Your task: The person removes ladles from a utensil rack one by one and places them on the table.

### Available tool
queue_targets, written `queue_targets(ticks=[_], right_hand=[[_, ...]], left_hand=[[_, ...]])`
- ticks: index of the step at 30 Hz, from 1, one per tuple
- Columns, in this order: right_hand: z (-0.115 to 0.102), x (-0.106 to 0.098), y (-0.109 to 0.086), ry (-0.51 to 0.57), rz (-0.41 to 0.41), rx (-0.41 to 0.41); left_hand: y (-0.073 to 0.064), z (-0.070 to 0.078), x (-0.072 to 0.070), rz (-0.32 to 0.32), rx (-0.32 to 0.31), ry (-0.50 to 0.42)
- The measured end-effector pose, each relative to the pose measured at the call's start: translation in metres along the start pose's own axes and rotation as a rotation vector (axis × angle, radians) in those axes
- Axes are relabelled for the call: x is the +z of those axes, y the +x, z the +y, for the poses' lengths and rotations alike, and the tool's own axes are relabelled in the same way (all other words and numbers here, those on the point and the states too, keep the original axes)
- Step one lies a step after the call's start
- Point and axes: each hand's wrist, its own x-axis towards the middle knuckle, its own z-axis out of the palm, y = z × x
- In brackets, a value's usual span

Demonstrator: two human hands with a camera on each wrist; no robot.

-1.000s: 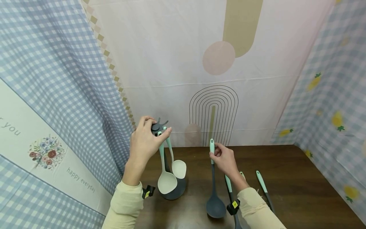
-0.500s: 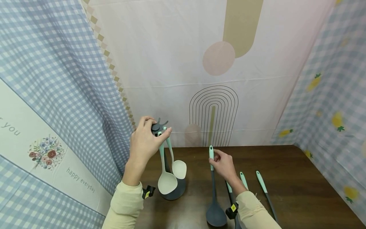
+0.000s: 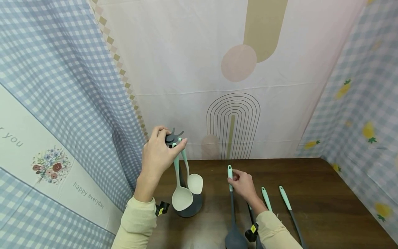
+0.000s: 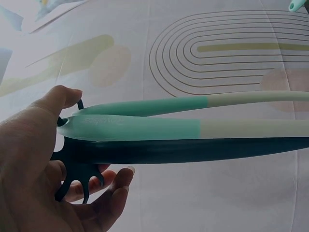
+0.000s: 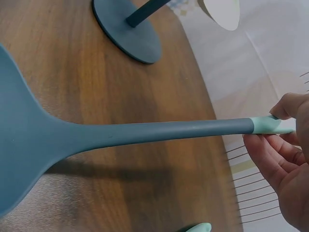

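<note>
My left hand point(image 3: 157, 152) grips the top of a dark utensil stand point(image 4: 79, 166), fingers and thumb around its hooked crown. A white ladle point(image 3: 181, 198) and a smaller white spoon-like utensil point(image 3: 195, 184), both with mint handles, hang from the hooks. To the right, my right hand point(image 3: 244, 185) pinches the mint handle end of a dark grey spatula point(image 5: 164, 133) between thumb and fingers. Its wide, flaring head points down toward the near side of the table; the head's lower end is cut off in the head and right wrist views.
On the brown wooden table point(image 3: 335, 207), right of the right forearm, lie more utensils: one with a mint handle point(image 3: 266, 199) and another mint-handled one point(image 3: 290, 209). A further dark utensil point(image 3: 251, 214) is partly behind the right wrist. A patterned cloth point(image 3: 174, 69) hangs behind.
My right hand has moved down and toward the near side, carrying the spatula with it. The left hand stays on the stand, which has not visibly moved.
</note>
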Motion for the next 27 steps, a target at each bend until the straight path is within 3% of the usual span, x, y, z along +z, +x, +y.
queue_targets(ticks=[27], right_hand=[[0.029,0.021,-0.012,-0.001,-0.085,0.089]], left_hand=[[0.0,0.001,0.0,-0.006,-0.01,-0.003]])
